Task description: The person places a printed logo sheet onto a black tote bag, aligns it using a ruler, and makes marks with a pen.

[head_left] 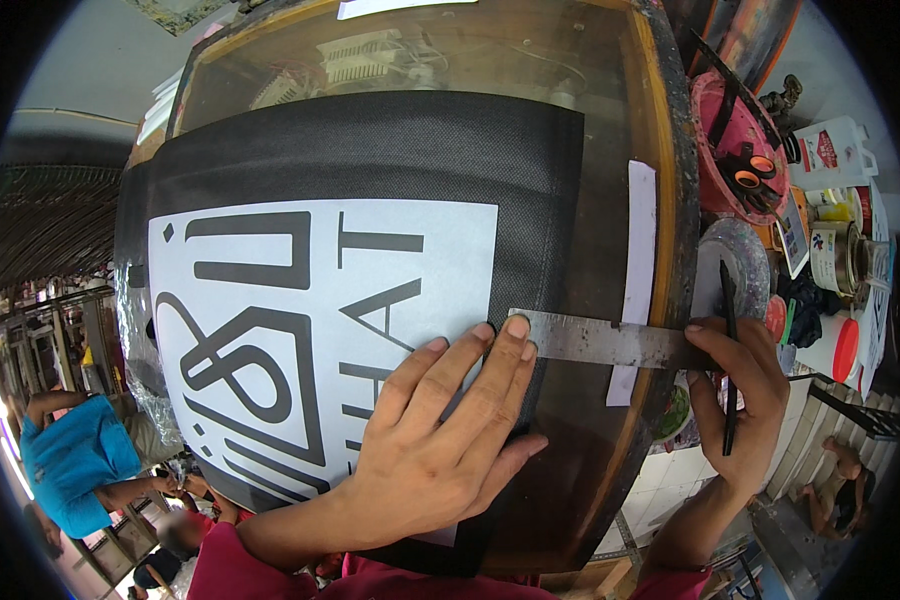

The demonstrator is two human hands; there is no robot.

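One glass-topped table [600,230] with a wooden frame fills your view; its right rim is your nearest boundary on that side. Black fabric [390,140] covers much of it, leaving a band of brownish glass along the top and a wider one down the right, your main open room. On the fabric lies the white sheet [325,280] with black lettering, its right edge set in from the fabric's own. A pink basin [715,180] stands just beyond the rim at upper right, limiting space there. Your left hand [435,450] lies flat, fingers extended, on the sheet's lower right part, a fingertip on the ruler [595,340]. Your right hand [755,385], at the right rim, pinches the ruler's other end. The ruler spans from the fabric's edge area over the glass, crossing a white strip [640,240]. A slim black pencil [731,340] sits upright across your right hand.
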